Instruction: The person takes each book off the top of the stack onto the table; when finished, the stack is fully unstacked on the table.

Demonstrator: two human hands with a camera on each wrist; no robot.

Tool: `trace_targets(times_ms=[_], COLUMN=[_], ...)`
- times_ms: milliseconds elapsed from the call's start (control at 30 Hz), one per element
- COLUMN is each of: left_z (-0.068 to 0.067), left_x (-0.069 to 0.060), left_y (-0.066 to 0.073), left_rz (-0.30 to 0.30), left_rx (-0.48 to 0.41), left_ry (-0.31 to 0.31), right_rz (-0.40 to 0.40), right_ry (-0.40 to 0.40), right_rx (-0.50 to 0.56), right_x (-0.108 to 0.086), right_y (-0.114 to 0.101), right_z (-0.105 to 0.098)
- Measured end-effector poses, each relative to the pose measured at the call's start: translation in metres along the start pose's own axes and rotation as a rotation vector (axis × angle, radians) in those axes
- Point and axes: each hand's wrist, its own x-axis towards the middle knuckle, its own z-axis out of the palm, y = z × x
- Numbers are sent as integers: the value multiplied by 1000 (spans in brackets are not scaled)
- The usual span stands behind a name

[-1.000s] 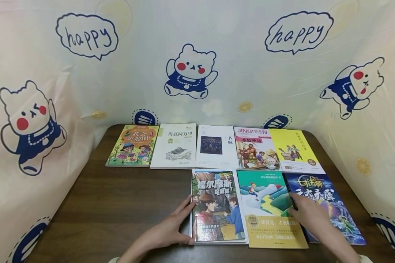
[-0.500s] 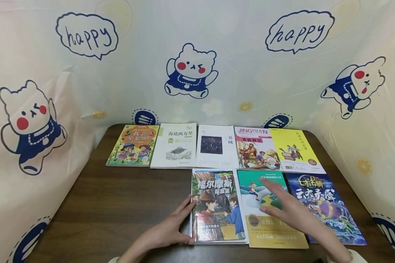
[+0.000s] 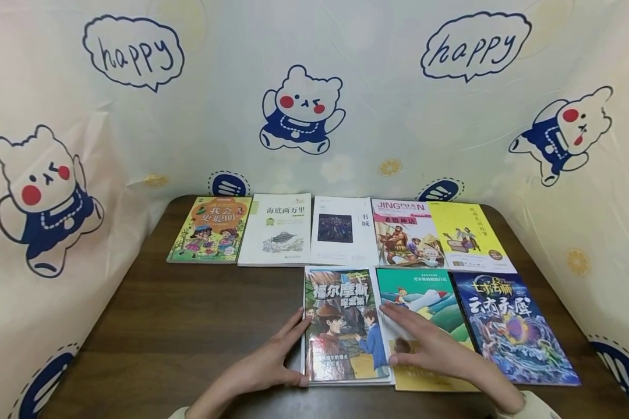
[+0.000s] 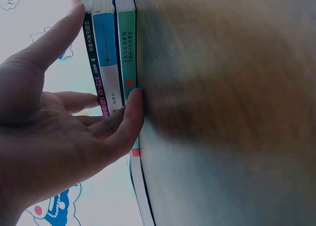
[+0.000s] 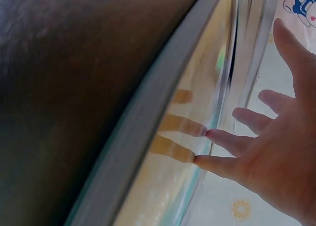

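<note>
In the head view, a stack of books, topped by a comic-style detective book (image 3: pixel 340 326), lies at the table's front middle. My left hand (image 3: pixel 264 361) rests along its left side, thumb near the front corner. The left wrist view shows black, blue-and-white and green spines (image 4: pixel 127 48), with fingers touching the lower ones. My right hand (image 3: pixel 430 346) is over the green-and-gold book (image 3: pixel 442 291), its fingertips by the stack's right edge. In the right wrist view, two right fingertips touch that book's glossy gold cover (image 5: pixel 197 78). Neither hand grips anything.
A blue fantasy book (image 3: pixel 519 331) lies right of the green-and-gold one. Behind stands a row of flat books: an orange-green one (image 3: pixel 209 230), two white ones (image 3: pixel 275 233), a pink-topped one (image 3: pixel 409 233) and a yellow one (image 3: pixel 469 233). A printed curtain (image 3: pixel 215 128) surrounds the wooden table (image 3: pixel 199 320).
My right hand has moved left, from the gap by the blue book across the green-and-gold book to the stack's right edge. The left hand and the books look unmoved.
</note>
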Motion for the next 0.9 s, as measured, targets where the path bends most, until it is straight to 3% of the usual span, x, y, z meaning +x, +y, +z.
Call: trace_targets(times_ms=[567,900], left_z=[-1,-1], left_x=[2,3], left_y=[-2,4], left_rz=[8,5], left_rx=[1,-6], left_ry=[13,10], right_rz=[-47,60], right_ry=[-49,-119], right_rx=[-59,-28], right_x=[5,11], right_y=[1,-6], right_z=[5,-2])
